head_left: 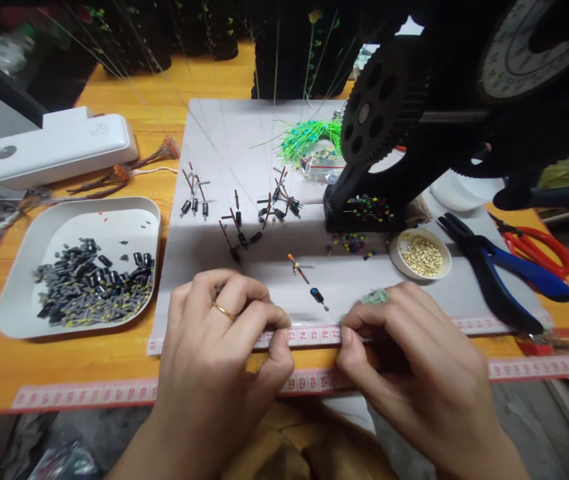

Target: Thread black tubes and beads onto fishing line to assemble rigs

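My left hand [214, 353], with a ring on one finger, is closed in a pinch at the upper pink measuring tape [314, 335], near the 73 mark. Opposite it, my right hand [414, 353] pinches thumb to forefinger near 77. Whatever lies between the fingertips is too fine to make out. Just beyond them on the pale board [204, 140] lies a small rig with an orange-tipped stick [298, 268] and a black cylinder weight [317, 295]. A bit of green material [374, 297] shows beside my right knuckles. Similar black weights with sticks [238, 220] sit farther back.
A white tray [7, 307] of small grey and black parts stands left, below a white power strip [64, 150]. Right are a geared black machine [374, 113], a dish of gold beads [420, 257], blue-handled pliers [529, 273] and red-handled pliers [549, 243]. Green strands [309, 140] lie behind.
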`<state>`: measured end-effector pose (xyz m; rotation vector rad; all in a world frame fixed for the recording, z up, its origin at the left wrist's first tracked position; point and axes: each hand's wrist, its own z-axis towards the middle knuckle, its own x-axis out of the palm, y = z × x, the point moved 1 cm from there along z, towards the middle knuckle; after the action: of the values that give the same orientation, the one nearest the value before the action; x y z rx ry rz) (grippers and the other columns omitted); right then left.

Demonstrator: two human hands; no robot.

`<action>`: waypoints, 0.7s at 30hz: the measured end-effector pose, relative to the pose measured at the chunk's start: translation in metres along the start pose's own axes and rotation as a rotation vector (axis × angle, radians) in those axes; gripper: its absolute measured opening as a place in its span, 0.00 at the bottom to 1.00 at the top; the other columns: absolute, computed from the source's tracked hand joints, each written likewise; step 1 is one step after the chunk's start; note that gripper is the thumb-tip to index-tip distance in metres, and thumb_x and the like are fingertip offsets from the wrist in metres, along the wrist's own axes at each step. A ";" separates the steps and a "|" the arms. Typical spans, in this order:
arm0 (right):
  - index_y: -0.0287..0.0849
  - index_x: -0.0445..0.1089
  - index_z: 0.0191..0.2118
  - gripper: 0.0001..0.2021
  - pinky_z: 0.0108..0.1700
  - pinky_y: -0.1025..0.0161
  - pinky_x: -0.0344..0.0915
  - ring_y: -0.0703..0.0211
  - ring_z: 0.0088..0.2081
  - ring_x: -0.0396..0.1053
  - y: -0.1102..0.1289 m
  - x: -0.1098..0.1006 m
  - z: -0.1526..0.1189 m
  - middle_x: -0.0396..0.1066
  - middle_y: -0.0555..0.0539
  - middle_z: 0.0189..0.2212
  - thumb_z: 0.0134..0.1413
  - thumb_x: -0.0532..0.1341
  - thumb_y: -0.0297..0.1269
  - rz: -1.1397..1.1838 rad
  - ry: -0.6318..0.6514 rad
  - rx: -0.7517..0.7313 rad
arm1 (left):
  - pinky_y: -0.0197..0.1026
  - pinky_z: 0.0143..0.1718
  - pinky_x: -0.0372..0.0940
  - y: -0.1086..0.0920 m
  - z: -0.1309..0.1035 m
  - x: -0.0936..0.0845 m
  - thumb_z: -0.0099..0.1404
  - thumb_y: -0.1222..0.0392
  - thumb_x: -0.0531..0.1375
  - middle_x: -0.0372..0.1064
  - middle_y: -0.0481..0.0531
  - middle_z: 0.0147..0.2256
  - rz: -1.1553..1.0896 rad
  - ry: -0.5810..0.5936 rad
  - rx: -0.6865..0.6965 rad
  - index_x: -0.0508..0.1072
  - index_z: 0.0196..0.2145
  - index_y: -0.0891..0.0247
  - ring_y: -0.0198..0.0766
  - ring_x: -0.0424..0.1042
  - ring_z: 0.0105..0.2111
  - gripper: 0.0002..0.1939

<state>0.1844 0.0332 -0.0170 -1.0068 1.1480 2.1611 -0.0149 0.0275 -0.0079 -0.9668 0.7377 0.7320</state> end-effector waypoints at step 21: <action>0.40 0.65 0.34 0.07 0.33 0.60 0.55 0.60 0.31 0.57 -0.002 -0.002 -0.004 0.61 0.50 0.26 0.59 0.61 0.22 0.025 0.001 -0.026 | 0.58 0.47 0.63 0.002 0.005 -0.001 0.61 0.70 0.62 0.72 0.58 0.40 -0.059 0.050 -0.055 0.77 0.29 0.62 0.53 0.64 0.46 0.07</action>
<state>0.1887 0.0312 -0.0176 -1.0104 1.1412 2.2005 -0.0163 0.0328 -0.0059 -1.0562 0.7324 0.6815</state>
